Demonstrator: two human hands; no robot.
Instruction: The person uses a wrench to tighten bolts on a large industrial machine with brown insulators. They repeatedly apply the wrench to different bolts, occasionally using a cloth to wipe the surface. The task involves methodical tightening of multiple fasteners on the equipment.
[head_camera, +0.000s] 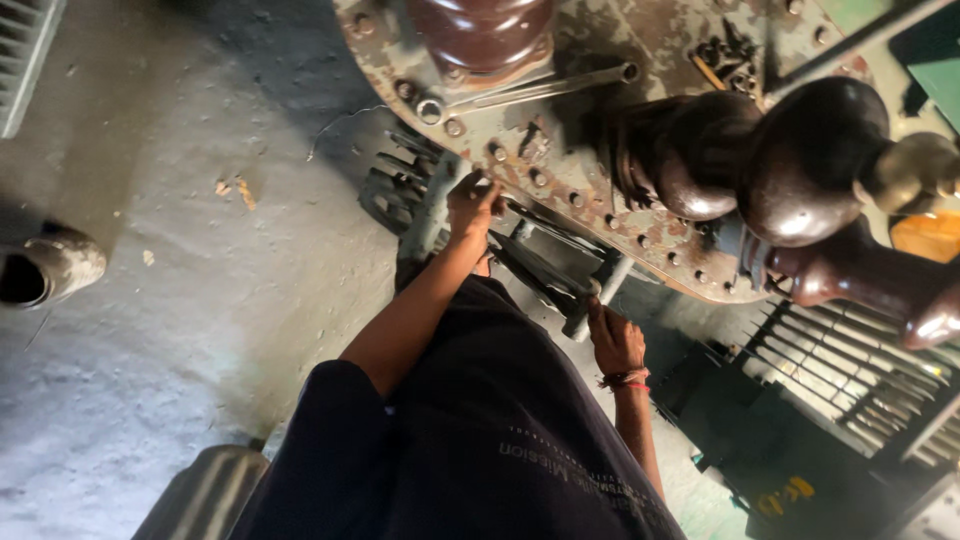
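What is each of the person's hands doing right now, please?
Left hand: closed at the rim of the rusty bolted cover plate; what it grips cannot be told.
Right hand: closed on a grey tool handle.

A grey concrete floor (180, 300) spreads at left, with a dark boot (50, 265) and 3 brown ribbed insulators (800, 170).

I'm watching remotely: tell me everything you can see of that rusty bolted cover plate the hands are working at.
The cover plate is a flat, rounded metal lid with mottled, flaking grey paint and rust. Bolts and empty holes ring its edge. Dark brown glossy ribbed insulators stand on it, and a long spanner lies on top. The left hand is at its rim among the bolts; the right hand grips a handle just below the edge. What the plate sits on is mostly hidden.
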